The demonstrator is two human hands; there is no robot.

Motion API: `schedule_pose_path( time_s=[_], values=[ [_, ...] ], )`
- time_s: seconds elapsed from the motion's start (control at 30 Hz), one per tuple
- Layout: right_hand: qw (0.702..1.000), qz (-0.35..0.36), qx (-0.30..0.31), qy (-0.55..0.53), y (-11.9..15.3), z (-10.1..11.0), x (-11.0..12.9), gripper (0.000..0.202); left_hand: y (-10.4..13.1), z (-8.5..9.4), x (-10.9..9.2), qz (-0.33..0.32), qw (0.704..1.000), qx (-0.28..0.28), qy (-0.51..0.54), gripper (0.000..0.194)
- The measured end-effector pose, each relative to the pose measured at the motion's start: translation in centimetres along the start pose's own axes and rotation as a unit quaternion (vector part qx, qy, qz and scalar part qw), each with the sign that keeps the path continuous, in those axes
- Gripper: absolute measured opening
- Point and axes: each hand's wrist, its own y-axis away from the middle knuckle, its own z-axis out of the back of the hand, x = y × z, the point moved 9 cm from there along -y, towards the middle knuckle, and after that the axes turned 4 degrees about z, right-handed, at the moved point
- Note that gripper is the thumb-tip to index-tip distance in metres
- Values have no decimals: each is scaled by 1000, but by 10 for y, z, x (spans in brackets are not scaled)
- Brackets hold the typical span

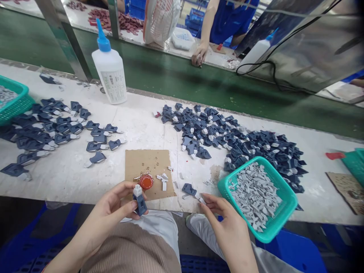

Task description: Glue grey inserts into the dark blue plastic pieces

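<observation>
My left hand (121, 206) is closed around a dark blue part with a white tip (140, 201), held upright near the table's front edge. Thumb and forefinger of my right hand (224, 216) pinch a small light grey piece (201, 199), beside a dark blue part (189, 189) lying on the table. Behind my left hand, a cardboard piece (150, 159) bears a red round cap (146, 182), clear droplets and several small grey pieces (164, 184). Right of my right hand stands a green basket (291, 206) full of small grey pieces (256, 193).
A large pile of dark blue parts (204, 127) lies behind the basket, more parts (48, 129) at the left. A white bottle with a blue nozzle (109, 72) stands at the back. Beyond the green belt (159, 72) are a fan (162, 19) and another person's hand (200, 54).
</observation>
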Motion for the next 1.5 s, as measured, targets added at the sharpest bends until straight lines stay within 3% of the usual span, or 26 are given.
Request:
schedule_pose_path(
  time_s=[0.43,0.67,0.77,0.93,1.1,1.37,1.5],
  values=[
    [996,75,-30,49,-1,0,25,22,4,14,-8,-35,998,-49,15,16],
    [998,44,-44,30,-2,6,16,25,6,27,0,-30,997,-70,29,19],
    [995,77,-52,35,8,10,21,25,5,30,3,-31,996,-77,28,20],
    [990,131,-13,56,18,-6,29,25,3,26,2,-23,998,-61,19,19],
    [991,118,-6,59,14,-12,25,25,4,21,2,-15,998,-59,17,21],
    [994,86,59,40,1,-16,24,15,4,17,2,-15,998,-55,9,17],
    [993,100,43,39,1,-14,29,10,5,15,1,-16,998,-54,-1,17]
  ],
)
